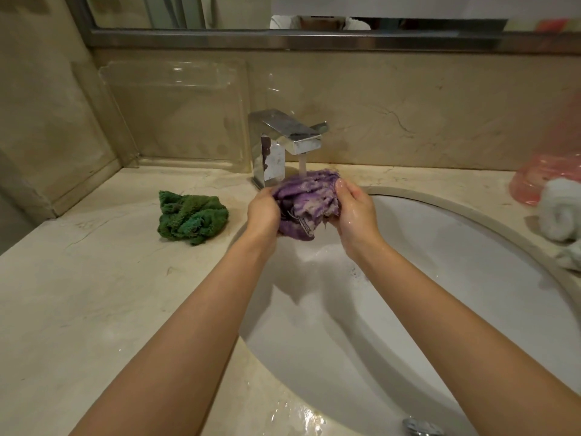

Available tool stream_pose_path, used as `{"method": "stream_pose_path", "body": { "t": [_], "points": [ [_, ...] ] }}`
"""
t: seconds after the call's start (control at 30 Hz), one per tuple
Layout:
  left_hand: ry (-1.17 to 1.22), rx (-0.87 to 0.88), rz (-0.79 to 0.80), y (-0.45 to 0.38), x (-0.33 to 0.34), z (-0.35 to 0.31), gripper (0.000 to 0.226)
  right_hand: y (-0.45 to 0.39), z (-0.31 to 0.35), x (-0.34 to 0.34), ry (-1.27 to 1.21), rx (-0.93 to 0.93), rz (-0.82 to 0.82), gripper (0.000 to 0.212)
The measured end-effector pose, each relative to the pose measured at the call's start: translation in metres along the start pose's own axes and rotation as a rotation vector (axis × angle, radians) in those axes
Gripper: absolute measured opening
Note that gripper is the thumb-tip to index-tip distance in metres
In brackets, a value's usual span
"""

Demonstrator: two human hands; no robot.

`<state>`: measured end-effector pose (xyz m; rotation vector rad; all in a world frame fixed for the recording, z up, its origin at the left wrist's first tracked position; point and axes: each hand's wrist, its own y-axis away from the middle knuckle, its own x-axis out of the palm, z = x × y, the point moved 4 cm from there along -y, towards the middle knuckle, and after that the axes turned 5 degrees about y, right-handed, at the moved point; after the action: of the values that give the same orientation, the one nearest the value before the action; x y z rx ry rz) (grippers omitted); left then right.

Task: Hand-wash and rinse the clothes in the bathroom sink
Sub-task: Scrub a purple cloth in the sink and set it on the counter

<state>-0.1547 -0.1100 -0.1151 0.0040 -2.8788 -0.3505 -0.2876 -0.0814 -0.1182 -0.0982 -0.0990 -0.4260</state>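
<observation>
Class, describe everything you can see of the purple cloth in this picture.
The purple cloth is a wet, bunched fabric, purple with paler streaks, looking soft and fuzzy. The left hand and right hand grip it from either side, above the sink basin. Water from the faucet falls onto its top.

Two bare forearms, no sleeves in view. Left hand [263, 212] and right hand [355, 215] ungloved, wet and glistening, droplets on the right wrist. No rings, watch or bracelets visible.

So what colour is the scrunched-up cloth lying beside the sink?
Dark green; the head view shows it best.
</observation>
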Motion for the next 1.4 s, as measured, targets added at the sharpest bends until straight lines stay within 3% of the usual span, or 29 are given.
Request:
{"method": "stream_pose_path", "body": {
  "t": [0.07,0.17,0.3,0.37,0.5,0.6,0.67,0.8,0.93,1.0,1.1,1.27,1.4],
  "points": [
    [0.031,-0.063,0.068,0.005,0.001,0.000,0.028,-0.002,-0.005,-0.002,-0.042,0.059,-0.020,0.024],
    [-0.117,0.019,0.156,0.007,0.008,-0.004,0.022,-0.004,-0.005,-0.006,-0.102,0.106,0.003,0.025],
    [-0.236,0.136,0.142,-0.003,0.007,0.001,0.039,-0.004,-0.011,-0.005,-0.181,0.157,0.042,0.027],
    [-0.260,0.173,0.116,-0.006,0.005,0.001,0.030,-0.004,-0.010,-0.002,-0.200,0.168,0.107,0.032],
    [-0.171,0.133,0.059,-0.007,-0.002,-0.001,0.029,0.000,-0.009,0.003,-0.004,0.193,0.316,0.017],
    [-0.074,0.132,0.009,-0.003,-0.005,-0.005,0.033,0.006,-0.025,0.002,0.179,0.291,0.420,0.019],
    [-0.045,0.152,-0.016,0.000,-0.006,-0.009,0.033,0.004,-0.027,-0.001,0.221,0.275,0.358,0.029],
    [-0.126,0.195,-0.049,-0.002,-0.008,-0.011,0.043,-0.009,-0.019,-0.008,-0.050,0.226,0.148,0.033],
    [-0.239,-0.033,0.248,0.005,0.007,-0.001,0.047,-0.014,-0.021,-0.024,-0.049,0.186,-0.085,0.020],
    [-0.314,-0.137,0.445,0.016,0.015,0.003,0.047,-0.015,-0.021,-0.031,-0.149,0.192,-0.111,0.020],
    [-0.528,-0.125,0.609,0.022,0.019,0.009,0.034,-0.015,-0.017,-0.027,-0.278,0.206,-0.074,0.025],
    [-0.542,0.004,0.519,0.014,0.020,0.013,0.044,-0.012,-0.008,-0.012,-0.406,0.261,0.007,0.014],
    [-0.639,0.241,0.193,0.004,0.013,0.006,0.057,-0.011,-0.013,-0.015,-0.373,0.274,0.061,0.023]
  ]
}}
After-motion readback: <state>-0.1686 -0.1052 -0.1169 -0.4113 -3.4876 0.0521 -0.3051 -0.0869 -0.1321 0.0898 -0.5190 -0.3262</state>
